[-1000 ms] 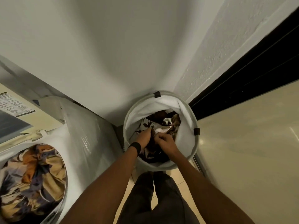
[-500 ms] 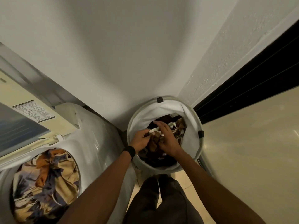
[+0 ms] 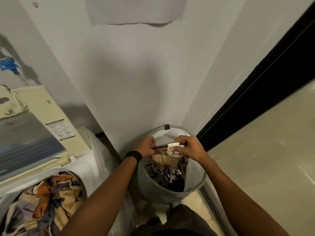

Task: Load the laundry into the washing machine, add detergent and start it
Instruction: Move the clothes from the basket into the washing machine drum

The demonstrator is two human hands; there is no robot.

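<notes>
— Where does the load stand?

— Left of the hamper (image 3: 196, 176), the washing machine (image 3: 80, 166) is open and its tub holds a patterned sheet (image 3: 42, 206). Over the hamper's far rim, my left grip (image 3: 146, 147) pinches one end of a beige garment (image 3: 163, 159). The cloth hangs from there into the hamper, on top of the dark printed clothes (image 3: 162, 172). My right grip (image 3: 189, 149) is curled round the garment's pale band at the other end.

— How do you lift it well?

— I judge the step is pulling this piece free. I would raise both grips straight up over the hamper until the hem clears the rim, so nothing else drags out. Then I would bunch the garment and carry it left of the hamper to the tub. The hamper looks soft-sided, so a sideways tug could tip it.
</notes>
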